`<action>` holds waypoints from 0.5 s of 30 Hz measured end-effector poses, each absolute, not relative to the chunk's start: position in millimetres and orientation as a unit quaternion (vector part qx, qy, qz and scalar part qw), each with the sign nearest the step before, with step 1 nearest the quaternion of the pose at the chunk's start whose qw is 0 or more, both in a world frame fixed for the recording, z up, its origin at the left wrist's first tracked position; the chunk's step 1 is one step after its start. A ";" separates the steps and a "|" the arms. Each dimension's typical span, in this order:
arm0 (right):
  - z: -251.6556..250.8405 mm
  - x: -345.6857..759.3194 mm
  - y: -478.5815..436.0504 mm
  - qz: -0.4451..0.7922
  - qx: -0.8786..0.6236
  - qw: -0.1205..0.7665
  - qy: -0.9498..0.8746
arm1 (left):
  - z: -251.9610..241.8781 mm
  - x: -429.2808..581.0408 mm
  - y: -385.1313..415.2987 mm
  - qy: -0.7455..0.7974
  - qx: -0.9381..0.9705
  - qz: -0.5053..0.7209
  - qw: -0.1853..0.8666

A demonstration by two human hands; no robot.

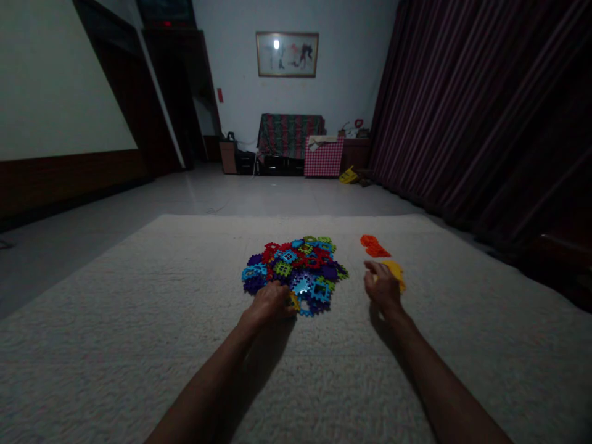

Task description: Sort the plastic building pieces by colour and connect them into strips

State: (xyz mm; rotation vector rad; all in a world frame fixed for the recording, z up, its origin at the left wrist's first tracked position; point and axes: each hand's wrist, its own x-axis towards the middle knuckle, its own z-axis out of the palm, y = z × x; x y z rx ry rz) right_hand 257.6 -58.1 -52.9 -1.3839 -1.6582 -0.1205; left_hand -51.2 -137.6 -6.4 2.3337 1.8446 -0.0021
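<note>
A heap of toothed plastic building pieces (pixel 301 282) in blue, purple, red and green lies on the pale textured cover. My left hand (pixel 272 299) is at the heap's near edge, fingers curled down on a yellow building piece (pixel 295 301); its fingertips are partly hidden. To the right, my right hand (pixel 382 285) hovers just beside a small group of yellow pieces (pixel 396 274), partly covering them. Its fingers are bent and slightly apart, with nothing visible in them. Beyond lie orange pieces (pixel 374 246) in their own small group.
The pale cover (pixel 152 320) spreads over the surface in front of me. Past its far edge is a tiled floor (pixel 259 196). Dark curtains (pixel 444 111) hang on the right. A low cabinet (pixel 282 165) and a checked cloth (pixel 324 157) stand by the far wall.
</note>
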 end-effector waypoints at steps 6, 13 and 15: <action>-63.8 162.2 -112.5 0.044 -0.411 0.479 -0.774 | -8.8 -50.3 -140.7 0.614 0.785 0.023 0.075; -72.3 134.7 -142.9 0.109 -0.403 0.465 -0.780 | -3.8 -43.4 -121.7 0.578 0.794 0.103 0.155; -74.8 136.8 -143.8 0.123 -0.413 0.479 -0.765 | -6.7 -34.4 -115.3 0.559 0.790 0.145 0.204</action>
